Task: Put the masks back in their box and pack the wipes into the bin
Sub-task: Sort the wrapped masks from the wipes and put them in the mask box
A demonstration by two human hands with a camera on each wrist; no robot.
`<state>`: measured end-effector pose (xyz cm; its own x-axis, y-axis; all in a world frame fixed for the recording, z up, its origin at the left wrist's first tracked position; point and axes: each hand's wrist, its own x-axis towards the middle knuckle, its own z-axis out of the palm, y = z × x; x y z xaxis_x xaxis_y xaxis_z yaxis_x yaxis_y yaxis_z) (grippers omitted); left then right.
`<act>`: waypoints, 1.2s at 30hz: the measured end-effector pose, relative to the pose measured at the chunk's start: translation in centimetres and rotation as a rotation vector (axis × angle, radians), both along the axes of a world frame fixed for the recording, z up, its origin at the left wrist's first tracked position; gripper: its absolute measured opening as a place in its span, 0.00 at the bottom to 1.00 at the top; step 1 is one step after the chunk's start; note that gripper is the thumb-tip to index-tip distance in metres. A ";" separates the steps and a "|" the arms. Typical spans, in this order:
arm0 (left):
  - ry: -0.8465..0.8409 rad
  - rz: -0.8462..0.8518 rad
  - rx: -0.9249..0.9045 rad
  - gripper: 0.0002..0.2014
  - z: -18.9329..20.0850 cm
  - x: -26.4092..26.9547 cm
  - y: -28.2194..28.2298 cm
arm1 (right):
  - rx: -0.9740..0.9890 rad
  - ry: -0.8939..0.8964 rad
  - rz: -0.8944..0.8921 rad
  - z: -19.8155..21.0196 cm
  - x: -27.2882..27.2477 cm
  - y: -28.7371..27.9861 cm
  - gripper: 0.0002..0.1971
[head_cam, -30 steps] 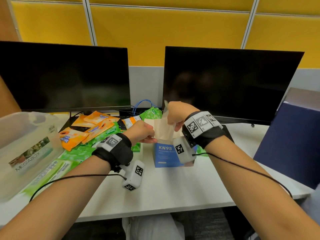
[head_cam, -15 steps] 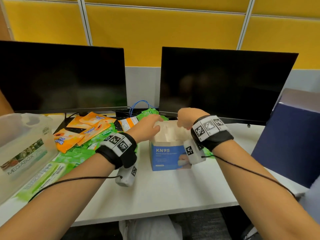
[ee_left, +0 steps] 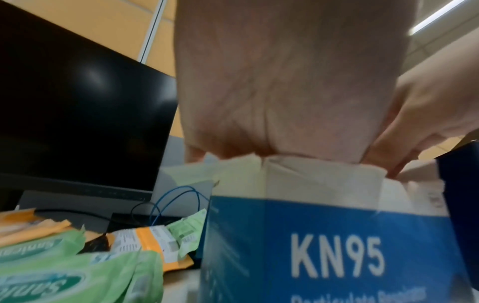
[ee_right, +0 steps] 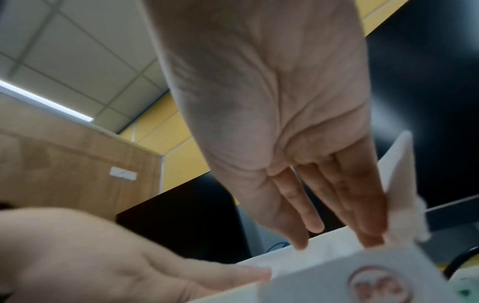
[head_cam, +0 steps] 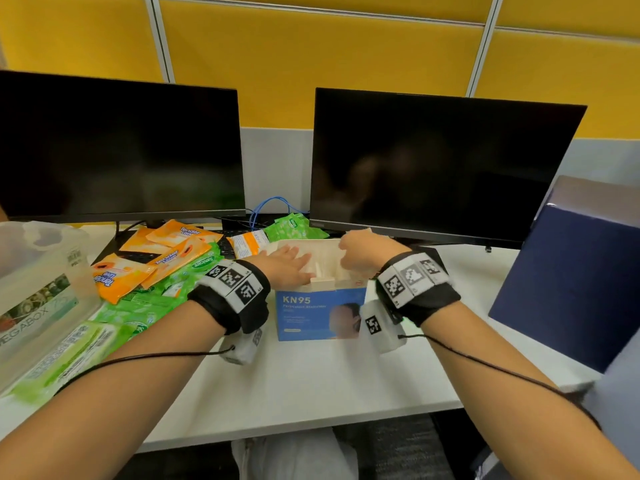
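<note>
The blue KN95 mask box (head_cam: 318, 313) (ee_left: 337, 256) stands open on the white desk (head_cam: 311, 379). My left hand (head_cam: 289, 266) (ee_left: 272, 92) reaches into its top from the left, fingers straight and flat on the pale masks (head_cam: 322, 259) inside. From the right, my right hand (head_cam: 358, 249) (ee_right: 285, 123) points straight fingers down into the box beside a raised white flap (ee_right: 399, 174). Orange wipe packs (head_cam: 121, 277) and green wipe packs (head_cam: 156, 303) lie piled left of the box. The clear plastic bin (head_cam: 38, 271) is at the far left.
Two dark monitors (head_cam: 114, 150) (head_cam: 440, 164) stand along the back of the desk, with blue cable (head_cam: 266, 206) between them. A navy box (head_cam: 581, 282) stands at the right edge. Bare desk runs in front of the mask box.
Both hands have come down from above the box, taking the pale mask bundle into it. The left fingers now lie flat inside the opening.
</note>
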<state>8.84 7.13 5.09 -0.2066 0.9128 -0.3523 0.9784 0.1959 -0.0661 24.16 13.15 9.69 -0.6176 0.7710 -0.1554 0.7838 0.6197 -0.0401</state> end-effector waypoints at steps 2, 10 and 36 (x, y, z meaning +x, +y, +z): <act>0.035 0.053 -0.028 0.31 -0.1 -0.7 -0.4 | -0.065 0.045 0.086 -0.6 -1.2 -0.8 0.22; -0.096 0.015 0.268 0.27 -0.2 -2.3 -1.7 | -0.056 0.573 -0.146 0.4 1.1 3.8 0.18; -0.781 0.693 0.789 0.18 -0.9 -8.1 -4.8 | -0.795 0.974 -0.107 -4.6 -1.5 3.8 0.22</act>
<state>0.71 2.31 4.16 -0.6998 0.7142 -0.0145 0.3867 0.3959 0.8329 22.63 16.92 5.11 -0.6773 0.7267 -0.1149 0.2642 0.0945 -0.9598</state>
